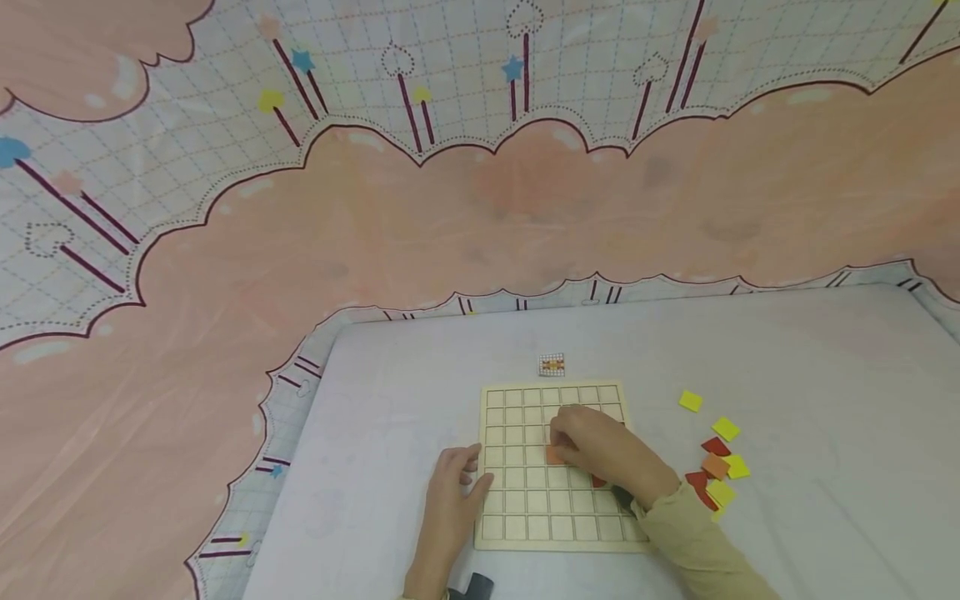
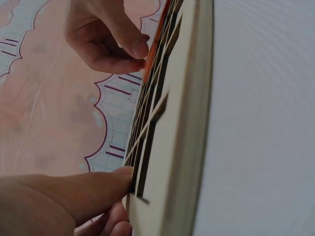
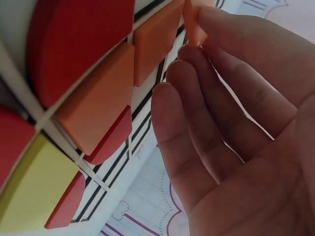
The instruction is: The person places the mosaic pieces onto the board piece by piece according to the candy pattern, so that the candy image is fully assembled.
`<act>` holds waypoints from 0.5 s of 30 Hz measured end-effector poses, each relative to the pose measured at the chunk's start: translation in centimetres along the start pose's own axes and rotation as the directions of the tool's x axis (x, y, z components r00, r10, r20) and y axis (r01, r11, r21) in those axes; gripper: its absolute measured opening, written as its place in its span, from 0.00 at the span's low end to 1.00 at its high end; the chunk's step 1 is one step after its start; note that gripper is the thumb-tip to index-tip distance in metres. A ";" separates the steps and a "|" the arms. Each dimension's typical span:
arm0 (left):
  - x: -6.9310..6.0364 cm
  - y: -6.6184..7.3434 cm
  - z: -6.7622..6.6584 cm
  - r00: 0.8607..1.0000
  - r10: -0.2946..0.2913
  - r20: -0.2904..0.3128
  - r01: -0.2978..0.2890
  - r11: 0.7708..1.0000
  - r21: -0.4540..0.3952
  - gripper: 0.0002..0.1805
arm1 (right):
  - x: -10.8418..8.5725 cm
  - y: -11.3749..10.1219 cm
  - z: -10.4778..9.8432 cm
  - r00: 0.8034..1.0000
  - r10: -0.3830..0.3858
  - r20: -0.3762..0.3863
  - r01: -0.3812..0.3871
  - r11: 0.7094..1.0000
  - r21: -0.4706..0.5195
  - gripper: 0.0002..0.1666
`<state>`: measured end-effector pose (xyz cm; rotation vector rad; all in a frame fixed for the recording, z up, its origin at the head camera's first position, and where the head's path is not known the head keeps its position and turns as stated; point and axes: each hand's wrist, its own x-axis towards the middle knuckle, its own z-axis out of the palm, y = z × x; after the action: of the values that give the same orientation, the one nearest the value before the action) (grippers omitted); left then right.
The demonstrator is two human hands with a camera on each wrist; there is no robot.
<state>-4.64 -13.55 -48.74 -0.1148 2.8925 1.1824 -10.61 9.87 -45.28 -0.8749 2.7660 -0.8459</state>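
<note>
My right hand is over the wooden grid board, its thumb and index finger pinching an orange tile. In the right wrist view, that tile stands tilted at the grid beside another orange tile. More pieces lie in the cells: a larger orange square, a yellow tile and several curved red pieces. My left hand rests at the board's left edge, thumb on the rim. The right forearm hides part of the grid in the head view.
Loose yellow, red and orange tiles lie scattered right of the board. Behind it is a small printed pattern card. A white cloth covers the table, and a patterned pink curtain hangs beyond.
</note>
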 end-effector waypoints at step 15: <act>0.0 0.0 -0.1 1.000 0.000 -0.003 0.000 1.000 -0.005 0.24 | -0.6 0.2 -0.2 1.000 0.012 -0.004 -0.012 1.000 -0.013 0.07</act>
<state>-4.66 -13.61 -48.69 -0.1174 2.8925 1.1906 -10.26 10.48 -45.22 -0.8589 2.7798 -0.8296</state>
